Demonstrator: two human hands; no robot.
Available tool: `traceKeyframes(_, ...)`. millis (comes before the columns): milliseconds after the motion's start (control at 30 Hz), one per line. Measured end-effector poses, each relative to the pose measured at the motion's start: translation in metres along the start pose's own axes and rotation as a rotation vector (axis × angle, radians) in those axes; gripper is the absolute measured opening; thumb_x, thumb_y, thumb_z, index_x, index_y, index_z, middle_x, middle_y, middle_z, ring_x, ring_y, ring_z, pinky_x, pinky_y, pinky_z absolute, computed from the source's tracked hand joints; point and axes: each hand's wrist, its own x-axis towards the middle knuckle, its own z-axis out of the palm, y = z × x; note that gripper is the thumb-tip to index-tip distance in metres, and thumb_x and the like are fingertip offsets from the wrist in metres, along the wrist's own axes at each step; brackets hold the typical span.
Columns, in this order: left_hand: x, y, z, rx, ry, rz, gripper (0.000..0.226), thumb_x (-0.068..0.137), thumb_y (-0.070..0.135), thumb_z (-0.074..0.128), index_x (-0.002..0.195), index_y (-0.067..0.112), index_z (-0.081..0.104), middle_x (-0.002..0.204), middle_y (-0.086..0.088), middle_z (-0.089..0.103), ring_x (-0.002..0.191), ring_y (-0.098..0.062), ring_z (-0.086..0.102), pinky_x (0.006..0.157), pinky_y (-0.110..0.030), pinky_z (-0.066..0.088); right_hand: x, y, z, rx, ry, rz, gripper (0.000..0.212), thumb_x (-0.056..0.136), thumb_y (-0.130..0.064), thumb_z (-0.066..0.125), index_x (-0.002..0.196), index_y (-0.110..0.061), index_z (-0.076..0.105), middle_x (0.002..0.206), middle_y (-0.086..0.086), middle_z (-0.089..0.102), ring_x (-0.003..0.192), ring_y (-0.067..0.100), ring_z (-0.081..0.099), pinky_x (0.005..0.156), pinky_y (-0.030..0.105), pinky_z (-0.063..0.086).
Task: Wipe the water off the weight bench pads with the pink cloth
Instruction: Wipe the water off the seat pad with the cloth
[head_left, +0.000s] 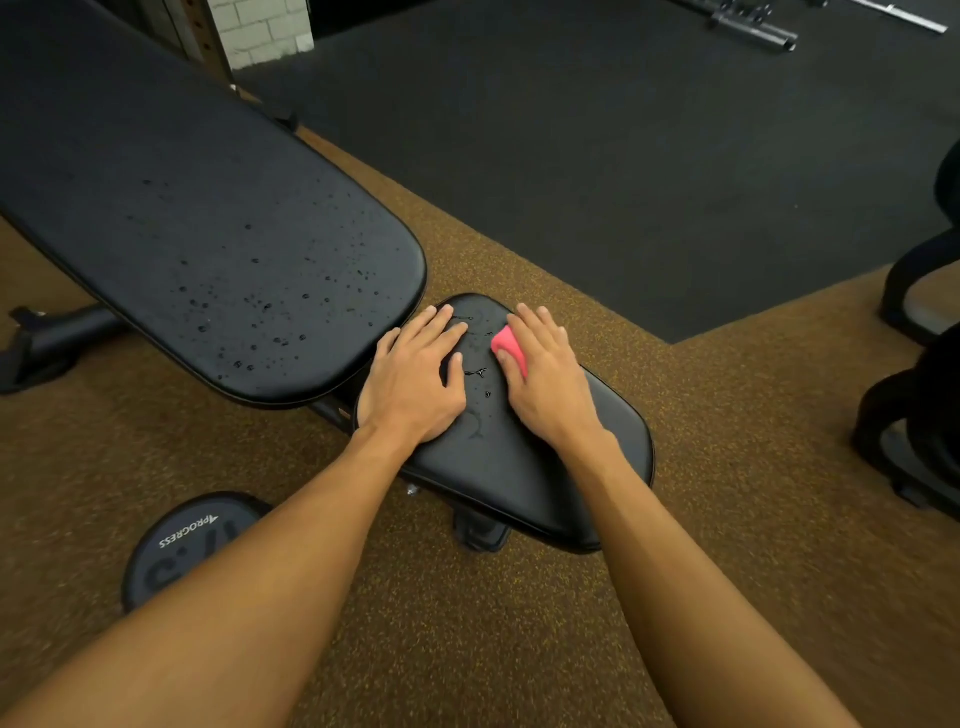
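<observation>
Left hand (415, 376): flat, fingers spread, on seat pad (519, 467).
Right hand (545, 374): flat, pressing pink cloth (510, 345) onto it.
Back pad (156, 156): droplets (266, 306) (thickest near its rounded end).

Dim even indoor light, soft shadows, wide-angle bending at edges, slight softness

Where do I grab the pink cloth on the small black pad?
Pinch the pink cloth at the edge that peeks out beside the thumb of the right hand. Come down from above on that thumb side, because the cloth lies flat on the seat pad and the palm covers the rest of it.
</observation>
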Motion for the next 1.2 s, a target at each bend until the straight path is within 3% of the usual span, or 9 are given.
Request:
traceKeyframes(167,0.0,0.0,0.002,0.001,-0.003,-0.003,0.053,0.102,0.039,0.042,0.152,0.027,0.055,0.166,0.01,0.041,0.156,-0.007,0.027,0.125,-0.043,0.027,-0.035,0.015,-0.016,-0.014,-0.102,-0.201,0.055,0.113,-0.041,0.047,0.162,-0.018,0.043,0.172,-0.004,0.034,0.164,0.013,0.014,0.134,0.037,0.011)
traceKeyframes(400,0.0,-0.001,0.002,0.004,-0.01,-0.005,0.051,0.103,0.038,0.044,0.152,0.029,0.054,0.166,0.011,0.04,0.156,-0.006,0.026,0.125,-0.045,0.028,-0.004,0.003,-0.005,-0.018,0.001,0.034,0.054,0.113,-0.036,0.046,0.16,-0.01,0.044,0.172,0.006,0.033,0.164,0.026,0.016,0.133,0.05,0.016)
traceKeyframes(600,0.0,0.0,0.002,-0.007,0.002,0.004,0.05,0.103,0.036,0.045,0.151,0.027,0.055,0.165,0.01,0.042,0.156,-0.007,0.028,0.124,-0.046,0.03,-0.037,0.0,-0.006,-0.02,-0.074,-0.189,0.054,0.113,-0.042,0.045,0.162,-0.018,0.043,0.172,-0.002,0.034,0.164,0.015,0.014,0.135,0.038,0.01)
traceKeyframes(667,0.001,0.0,0.001,-0.006,0.003,0.002,0.052,0.101,0.038,0.042,0.151,0.027,0.056,0.165,0.01,0.042,0.156,-0.008,0.029,0.124,-0.046,0.03,-0.037,0.011,-0.012,-0.035,-0.057,-0.167,0.055,0.113,-0.042,0.046,0.162,-0.017,0.044,0.172,-0.003,0.034,0.164,0.014,0.014,0.134,0.036,0.011)
traceKeyframes(800,0.0,0.002,-0.002,-0.022,0.001,0.003,0.054,0.101,0.038,0.041,0.151,0.027,0.057,0.164,0.009,0.043,0.156,-0.008,0.029,0.124,-0.046,0.03,-0.008,0.006,-0.004,-0.033,0.01,0.024,0.055,0.114,-0.038,0.044,0.161,-0.011,0.043,0.173,0.004,0.031,0.164,0.023,0.014,0.134,0.046,0.013)
traceKeyframes(900,0.0,0.002,-0.004,-0.022,-0.004,0.008,0.053,0.102,0.037,0.042,0.151,0.027,0.056,0.165,0.01,0.042,0.156,-0.008,0.028,0.125,-0.045,0.029,0.0,-0.008,0.005,-0.018,-0.016,-0.023,0.055,0.114,-0.037,0.044,0.162,-0.01,0.042,0.173,0.005,0.032,0.165,0.024,0.013,0.134,0.047,0.012)
traceKeyframes(1067,-0.001,0.001,-0.003,-0.022,-0.008,0.006,0.05,0.104,0.034,0.045,0.153,0.027,0.054,0.166,0.01,0.04,0.157,-0.007,0.026,0.126,-0.044,0.026,-0.036,0.007,-0.011,-0.013,-0.118,-0.236,0.055,0.113,-0.041,0.046,0.163,-0.018,0.041,0.173,-0.004,0.032,0.165,0.013,0.011,0.135,0.036,0.007)
traceKeyframes(1200,0.0,0.002,-0.003,-0.026,-0.012,-0.002,0.051,0.103,0.036,0.043,0.152,0.027,0.055,0.166,0.011,0.04,0.157,-0.007,0.026,0.126,-0.043,0.025,-0.028,0.02,-0.016,-0.013,-0.031,-0.071,0.056,0.113,-0.042,0.047,0.162,-0.016,0.043,0.172,-0.001,0.034,0.164,0.016,0.013,0.134,0.042,0.013)
